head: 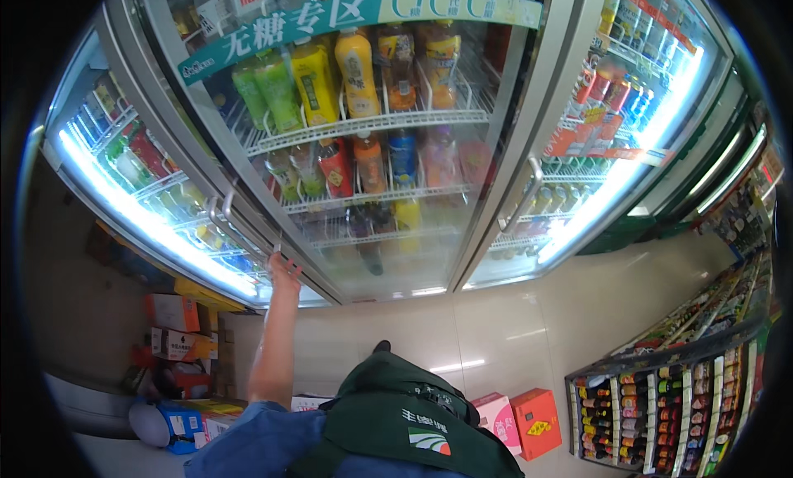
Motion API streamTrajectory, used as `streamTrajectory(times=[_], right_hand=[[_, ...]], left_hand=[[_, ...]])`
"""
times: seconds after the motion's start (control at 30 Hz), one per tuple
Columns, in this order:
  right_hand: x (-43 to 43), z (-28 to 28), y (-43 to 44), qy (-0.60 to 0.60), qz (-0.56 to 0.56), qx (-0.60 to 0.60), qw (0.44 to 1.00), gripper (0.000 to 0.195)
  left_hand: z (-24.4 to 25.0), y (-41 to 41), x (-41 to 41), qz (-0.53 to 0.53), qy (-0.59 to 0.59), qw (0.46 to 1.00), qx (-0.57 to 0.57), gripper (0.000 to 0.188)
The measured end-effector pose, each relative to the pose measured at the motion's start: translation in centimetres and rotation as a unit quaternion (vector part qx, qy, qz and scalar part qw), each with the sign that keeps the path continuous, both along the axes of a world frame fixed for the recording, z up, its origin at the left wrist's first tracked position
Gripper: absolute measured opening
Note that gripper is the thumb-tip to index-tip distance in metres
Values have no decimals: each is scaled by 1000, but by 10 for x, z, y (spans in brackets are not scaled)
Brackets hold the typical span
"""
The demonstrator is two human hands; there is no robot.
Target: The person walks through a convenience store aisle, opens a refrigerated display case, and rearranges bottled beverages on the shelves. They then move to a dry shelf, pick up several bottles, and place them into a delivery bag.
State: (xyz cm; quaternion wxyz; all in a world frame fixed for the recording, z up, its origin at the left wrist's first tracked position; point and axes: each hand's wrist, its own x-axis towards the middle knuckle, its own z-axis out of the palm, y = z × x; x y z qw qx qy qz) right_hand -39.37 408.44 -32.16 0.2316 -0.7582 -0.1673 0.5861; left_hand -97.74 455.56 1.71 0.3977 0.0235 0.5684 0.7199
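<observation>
My left hand [285, 273] reaches forward to the lower end of the metal door handles [227, 206] of a glass-door drinks fridge, its fingers curled there. Which of the two side-by-side handles it holds is hard to tell. Behind the middle glass door [396, 255], which looks closed, bottled drinks stand on white wire shelves [372, 128]. Among them are a yellow bottle [357, 75], green bottles [277, 87] and a blue bottle [403, 159]. My right hand is out of view.
The right fridge door has its own handle [525, 193]. A pink carton [497, 419] and a red carton [538, 423] sit on the tiled floor. Bottles fill a shelf rack [663, 410] at right. Stacked boxes [179, 345] stand at left.
</observation>
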Motion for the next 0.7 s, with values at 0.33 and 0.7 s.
streamTrajectory(times=[0.33, 0.7], right_hand=[[-3, -38, 46, -27, 72, 37, 996, 30], [5, 34, 76, -90, 149, -11, 985, 50]], left_hand=[[33, -15, -26, 5, 94, 995, 15, 68], [96, -14, 3, 28, 300, 941, 155, 53]])
